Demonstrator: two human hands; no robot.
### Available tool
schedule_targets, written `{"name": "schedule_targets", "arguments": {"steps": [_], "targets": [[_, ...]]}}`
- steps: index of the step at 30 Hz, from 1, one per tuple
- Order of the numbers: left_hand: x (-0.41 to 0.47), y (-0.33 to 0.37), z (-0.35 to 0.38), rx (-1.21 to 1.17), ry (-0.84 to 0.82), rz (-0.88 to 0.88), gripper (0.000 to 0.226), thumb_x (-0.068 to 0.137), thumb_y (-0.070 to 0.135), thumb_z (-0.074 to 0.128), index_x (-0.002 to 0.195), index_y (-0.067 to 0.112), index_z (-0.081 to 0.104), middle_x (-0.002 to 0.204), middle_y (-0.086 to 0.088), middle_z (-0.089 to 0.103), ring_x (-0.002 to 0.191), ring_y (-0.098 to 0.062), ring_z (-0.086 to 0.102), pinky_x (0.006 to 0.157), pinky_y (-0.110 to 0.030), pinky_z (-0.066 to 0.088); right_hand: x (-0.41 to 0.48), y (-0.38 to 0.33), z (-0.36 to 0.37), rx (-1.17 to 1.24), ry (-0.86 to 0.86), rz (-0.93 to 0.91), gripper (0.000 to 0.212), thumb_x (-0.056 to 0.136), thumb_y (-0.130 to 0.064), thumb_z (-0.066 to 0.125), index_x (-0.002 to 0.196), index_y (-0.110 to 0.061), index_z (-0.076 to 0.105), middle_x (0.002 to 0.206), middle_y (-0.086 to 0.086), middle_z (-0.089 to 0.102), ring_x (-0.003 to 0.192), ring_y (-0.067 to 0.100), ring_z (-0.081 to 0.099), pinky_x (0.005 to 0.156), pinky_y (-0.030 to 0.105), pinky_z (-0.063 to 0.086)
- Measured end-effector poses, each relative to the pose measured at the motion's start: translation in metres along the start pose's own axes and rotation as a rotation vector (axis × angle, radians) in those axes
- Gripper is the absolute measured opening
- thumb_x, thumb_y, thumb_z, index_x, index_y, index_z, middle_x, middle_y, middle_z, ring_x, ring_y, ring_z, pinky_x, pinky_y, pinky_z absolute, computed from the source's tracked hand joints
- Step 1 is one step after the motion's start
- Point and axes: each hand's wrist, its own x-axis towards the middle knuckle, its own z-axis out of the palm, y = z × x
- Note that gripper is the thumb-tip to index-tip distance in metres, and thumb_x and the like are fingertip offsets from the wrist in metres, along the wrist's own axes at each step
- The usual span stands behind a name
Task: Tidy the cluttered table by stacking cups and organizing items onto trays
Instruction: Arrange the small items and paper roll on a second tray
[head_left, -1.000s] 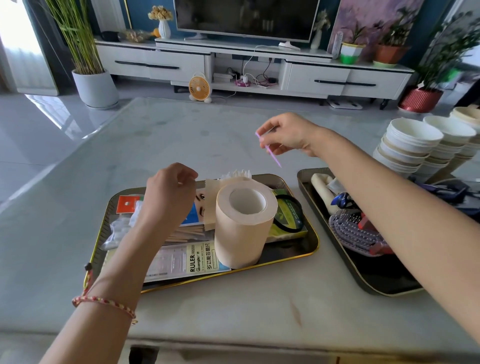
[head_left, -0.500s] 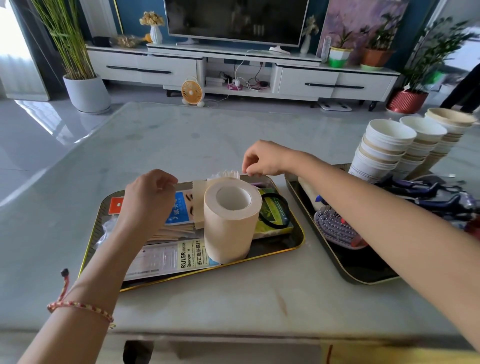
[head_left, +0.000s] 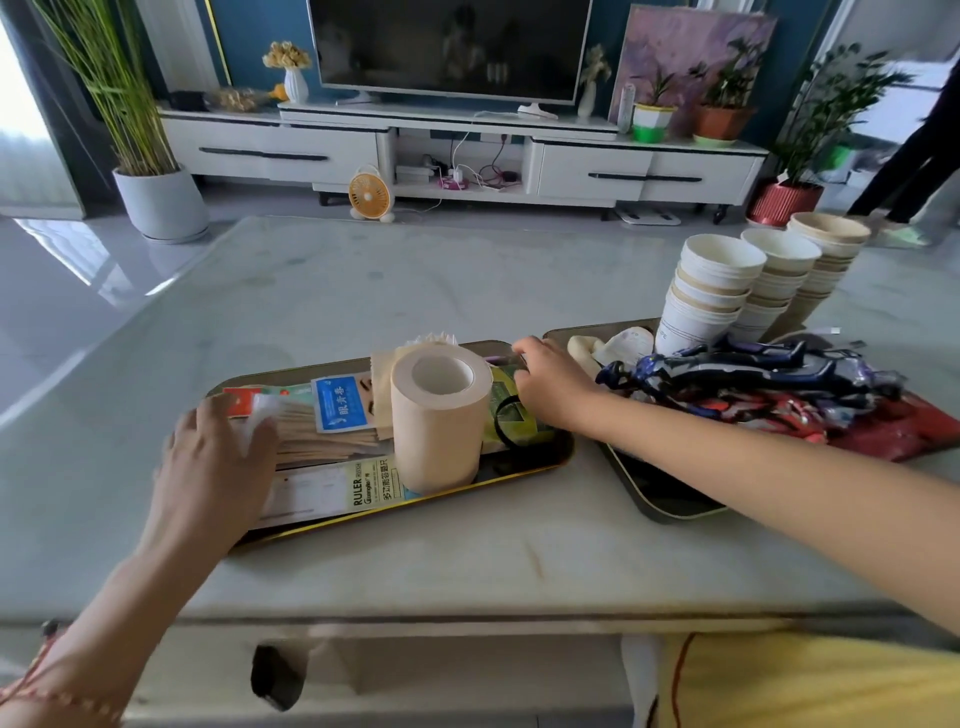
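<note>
- Resting on the left end of the dark oval tray with the gold rim (head_left: 415, 506), the left hand (head_left: 218, 467) is lying flat with fingers spread, gripping nothing. It is covering a crinkled white plastic wrapper (head_left: 260, 415) and the near end of a bundle of thin wooden sticks (head_left: 327, 441).
- The right hand (head_left: 550, 384) is reaching over that tray's far right corner with fingers curled in a narrow pinch. It seems to be holding a thin purple stick (head_left: 496, 358) low over the rim, though blur is making this uncertain.
- A tall roll of beige tissue paper (head_left: 441, 415) is standing upright mid-tray, between the two hands.
- A flat white ruler packet (head_left: 332, 488) is lying along the near edge.
- A blue-and-white sachet (head_left: 340, 402) is resting on the sticks.
- A black ring (head_left: 494, 418) is lying on a green packet (head_left: 501, 387) beside the roll.
- A second dark tray (head_left: 670, 501) is sitting just to the right, holding blue and red plastic toys (head_left: 753, 374).
- Three stacks of white paper cups (head_left: 711, 291) are standing at its far side on the pale marble table (head_left: 363, 291).
</note>
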Motion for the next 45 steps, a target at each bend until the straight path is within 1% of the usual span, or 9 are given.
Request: {"name": "schedule_targets", "arguments": {"steps": [5, 9, 11, 18, 24, 32, 36, 40, 45], "targets": [[-0.017, -0.023, -0.010, -0.154, -0.110, -0.028, 0.072, 0.084, 0.051, 0.053, 0.137, 0.008, 0.031, 0.139, -0.019, 0.037, 0.129, -0.034, 0.034, 0.106, -0.044, 0.028, -0.028, -0.001, -0.006, 0.029, -0.011, -0.021, 0.051, 0.090, -0.002, 0.039, 0.140, -0.010, 0.033, 0.139, 0.012, 0.042, 0.121, 0.024, 0.044, 0.082, 0.022, 0.033], [-0.025, -0.036, -0.016, -0.277, -0.285, -0.027, 0.128, 0.038, 0.061, 0.076, 0.141, 0.010, 0.021, 0.136, -0.016, 0.038, 0.121, -0.033, 0.043, 0.104, -0.050, 0.035, -0.047, 0.003, -0.008, 0.049, -0.108, -0.001, 0.054, 0.089, -0.005, 0.040, 0.141, -0.012, 0.027, 0.131, 0.013, 0.045, 0.102, 0.022, 0.050, 0.072, 0.025, 0.041], [-0.027, -0.044, -0.016, -0.263, -0.304, 0.007, 0.144, 0.020, 0.059, 0.072, 0.144, 0.012, 0.014, 0.138, -0.014, 0.036, 0.124, -0.031, 0.041, 0.106, -0.049, 0.034, -0.053, 0.003, -0.009, 0.113, -0.141, 0.014, 0.059, 0.088, -0.009, 0.046, 0.143, -0.014, 0.025, 0.127, 0.010, 0.050, 0.107, 0.023, 0.052, 0.086, 0.032, 0.047], [-0.021, -0.056, -0.008, -0.268, -0.256, 0.122, 0.143, 0.025, 0.063, 0.071, 0.145, 0.015, 0.010, 0.139, -0.011, 0.033, 0.125, -0.030, 0.039, 0.107, -0.047, 0.033, -0.068, 0.005, -0.015, 0.006, -0.294, -0.090, 0.114, 0.067, -0.033, 0.082, 0.148, -0.015, 0.003, 0.149, 0.005, 0.030, 0.135, 0.017, 0.031, 0.104, 0.020, 0.027], [0.000, -0.063, -0.004, -0.294, -0.126, 0.101, 0.103, 0.062, 0.020, 0.086, 0.142, 0.011, 0.021, 0.129, -0.012, 0.046, 0.115, -0.029, 0.048, 0.092, -0.034, 0.037, -0.055, -0.004, 0.004, -0.047, -0.059, -0.107, 0.101, 0.065, -0.046, 0.079, 0.142, -0.015, 0.021, 0.139, 0.010, 0.040, 0.127, 0.023, 0.041, 0.101, 0.029, 0.036], [0.039, -0.053, 0.002, -0.198, 0.040, -0.093, 0.068, 0.077, 0.034, 0.072, 0.131, 0.011, 0.038, 0.130, -0.016, 0.051, 0.119, -0.034, 0.042, 0.099, -0.045, 0.035, -0.016, -0.024, 0.040, 0.089, 0.058, -0.101, 0.086, 0.074, -0.045, 0.072, 0.139, -0.016, 0.022, 0.132, 0.010, 0.038, 0.123, 0.025, 0.040, 0.093, 0.027, 0.034], [0.069, -0.050, 0.010, -0.060, 0.048, -0.150, 0.073, 0.082, 0.046, 0.061, 0.140, 0.017, 0.027, 0.133, -0.020, 0.047, 0.129, -0.035, 0.029, 0.104, -0.042, 0.022, 0.016, -0.040, 0.064, 0.032, 0.151, -0.119, 0.072, 0.087, -0.045, 0.058, 0.141, -0.011, 0.025, 0.141, 0.017, 0.029, 0.130, 0.032, 0.033, 0.106, 0.036, 0.031], [0.102, -0.052, 0.015, -0.011, 0.026, -0.128, 0.075, 0.084, 0.054, 0.055, 0.145, 0.028, 0.020, 0.147, -0.011, 0.036, 0.144, -0.023, -0.004, 0.113, -0.041, -0.010, 0.047, -0.049, 0.074, 0.004, 0.207, -0.068, 0.073, 0.086, -0.051, 0.055, 0.139, -0.007, 0.030, 0.145, 0.018, 0.025, 0.130, 0.033, 0.035, 0.105, 0.036, 0.033], [0.164, -0.059, 0.016, -0.103, -0.056, -0.102, 0.079, 0.081, 0.057, 0.056, 0.146, 0.029, 0.019, 0.147, -0.014, 0.034, 0.143, -0.022, 0.009, 0.111, -0.037, -0.008, 0.099, -0.061, 0.079, 0.128, 0.281, -0.067, 0.079, 0.077, -0.051, 0.067, 0.133, -0.006, 0.034, 0.135, 0.009, 0.034, 0.116, 0.030, 0.050, 0.090, 0.034, 0.043]]}}
